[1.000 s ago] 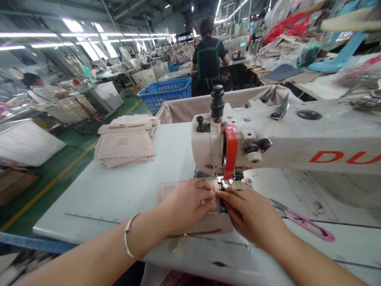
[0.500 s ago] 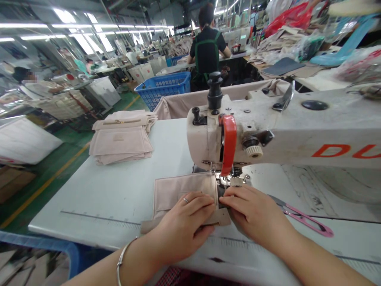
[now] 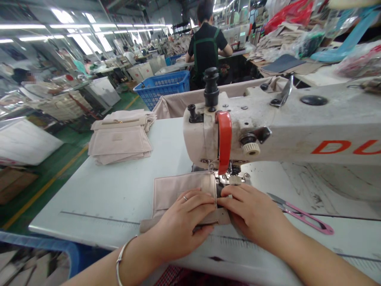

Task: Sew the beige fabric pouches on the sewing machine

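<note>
A beige fabric panel [image 3: 166,192] with stitched edges lies flat on the sewing table, its right edge by the presser foot [image 3: 229,178] of a sewing machine [image 3: 285,119]. My left hand [image 3: 190,218] rests over the panel's near part, fingers together on top and thumb at the near edge, closed on it. A folded strip of the fabric [image 3: 222,216] sticks out past those fingers. Just below the presser foot, my right hand [image 3: 253,210] has its bent fingertips against the panel's right edge; its thumb is mostly hidden.
Pink-handled thread snips [image 3: 309,218] lie right of my right hand. A stack of beige panels [image 3: 120,139] sits at the table's back left. Behind the table are a blue basket [image 3: 163,89] and a fabric-lined bin [image 3: 175,104]. Another person [image 3: 206,43] sits farther back.
My right fingertips have shifted slightly left, against the panel's edge. The panel and my left hand have barely moved. The view has shifted a little.
</note>
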Motion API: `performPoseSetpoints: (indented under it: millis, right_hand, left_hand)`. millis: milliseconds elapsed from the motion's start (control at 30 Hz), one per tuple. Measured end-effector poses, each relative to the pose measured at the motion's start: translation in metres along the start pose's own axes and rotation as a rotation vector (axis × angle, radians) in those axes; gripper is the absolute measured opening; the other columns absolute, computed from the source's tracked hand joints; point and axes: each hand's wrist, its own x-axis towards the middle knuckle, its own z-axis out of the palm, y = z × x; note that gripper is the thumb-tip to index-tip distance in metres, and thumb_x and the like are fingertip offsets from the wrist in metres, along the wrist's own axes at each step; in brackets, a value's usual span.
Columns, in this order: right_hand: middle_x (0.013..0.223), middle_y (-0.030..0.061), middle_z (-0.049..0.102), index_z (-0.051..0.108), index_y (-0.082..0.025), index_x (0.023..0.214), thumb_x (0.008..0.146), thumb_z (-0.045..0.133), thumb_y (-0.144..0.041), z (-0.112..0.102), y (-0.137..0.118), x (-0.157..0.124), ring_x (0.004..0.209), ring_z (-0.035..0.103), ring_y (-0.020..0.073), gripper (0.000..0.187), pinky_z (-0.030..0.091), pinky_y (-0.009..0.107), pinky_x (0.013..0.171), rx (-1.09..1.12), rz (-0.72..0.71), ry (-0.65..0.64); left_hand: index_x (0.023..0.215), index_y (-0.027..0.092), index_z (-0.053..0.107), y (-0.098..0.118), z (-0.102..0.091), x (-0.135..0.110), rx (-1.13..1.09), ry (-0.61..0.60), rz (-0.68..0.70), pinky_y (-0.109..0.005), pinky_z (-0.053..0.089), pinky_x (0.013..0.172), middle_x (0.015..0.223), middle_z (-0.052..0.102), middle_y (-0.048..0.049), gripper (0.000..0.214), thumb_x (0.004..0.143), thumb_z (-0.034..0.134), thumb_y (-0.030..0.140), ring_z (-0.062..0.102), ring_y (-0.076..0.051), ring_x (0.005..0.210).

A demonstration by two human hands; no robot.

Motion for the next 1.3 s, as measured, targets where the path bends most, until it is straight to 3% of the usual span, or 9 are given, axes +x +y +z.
performPoseSetpoints:
  millis: [167,400,633,833,1000,1133,1300]
  right_hand:
    - [0.107,0.0075,0.06,0.061,-0.018,0.118,0.085,0.05,-0.003,-0.002,-0.001,0.001,0.092,0.051,0.0235,0.038,0.047,0.038,0.079,0.014,-0.018,0.02]
    - [0.105,0.0042,0.057,0.067,-0.023,0.093,0.079,0.056,-0.007,-0.009,-0.004,0.003,0.087,0.048,0.0222,0.024,0.043,0.037,0.075,0.062,0.025,-0.152]
    - [0.099,0.0025,0.058,0.065,-0.022,0.083,0.081,0.054,-0.006,-0.009,-0.001,0.003,0.086,0.05,0.0194,0.019,0.041,0.036,0.076,0.184,0.012,-0.106]
    - [0.102,0.0077,0.06,0.063,-0.019,0.113,0.086,0.048,-0.004,-0.001,-0.002,-0.001,0.09,0.053,0.0232,0.035,0.048,0.037,0.076,0.058,0.009,0.015]
    - [0.105,0.0097,0.062,0.061,-0.016,0.12,0.086,0.052,-0.006,0.006,-0.001,-0.003,0.089,0.056,0.0252,0.036,0.052,0.04,0.075,-0.049,-0.019,0.012]
    - [0.102,0.0097,0.062,0.055,-0.018,0.13,0.087,0.053,-0.008,0.009,0.002,-0.002,0.088,0.058,0.0254,0.045,0.053,0.039,0.072,-0.089,0.025,-0.047]
    - [0.113,0.0119,0.061,0.052,-0.018,0.135,0.088,0.05,-0.011,0.008,0.004,0.003,0.086,0.061,0.0226,0.048,0.054,0.037,0.075,-0.119,0.079,-0.058]
  left_hand:
    - [0.118,0.021,0.054,0.0,-0.001,-0.001,-0.064,0.055,-0.063,-0.039,0.04,0.111,0.121,0.06,-0.0052,0.035,0.085,0.064,0.014,0.052,-0.021,0.12]
    - [0.116,0.02,0.054,0.0,0.001,0.0,-0.042,0.052,-0.015,-0.039,0.035,0.117,0.134,0.057,-0.0057,0.031,0.086,0.06,0.012,0.049,-0.019,0.128]
    - [0.125,0.015,0.053,0.0,0.001,0.003,0.037,0.016,0.054,-0.036,0.031,0.12,0.133,0.06,-0.0066,0.038,0.087,0.06,0.016,0.05,-0.018,0.128]
    - [0.121,0.011,0.057,0.001,0.002,0.002,0.152,-0.003,0.169,-0.036,0.032,0.119,0.121,0.064,-0.0068,0.03,0.092,0.054,0.018,0.057,-0.018,0.116]
    - [0.117,0.011,0.058,-0.003,0.001,0.007,0.147,0.001,0.166,-0.035,0.036,0.116,0.117,0.064,-0.0068,0.028,0.091,0.056,0.02,0.058,-0.019,0.113]
    - [0.112,0.013,0.06,-0.014,0.001,0.014,0.138,0.019,0.161,-0.035,0.039,0.113,0.116,0.066,-0.0058,0.024,0.088,0.057,0.019,0.059,-0.019,0.111]
    - [0.109,0.016,0.061,-0.029,-0.002,0.026,0.111,0.061,0.177,-0.037,0.045,0.107,0.118,0.066,-0.0066,0.022,0.087,0.057,0.02,0.06,-0.022,0.113]
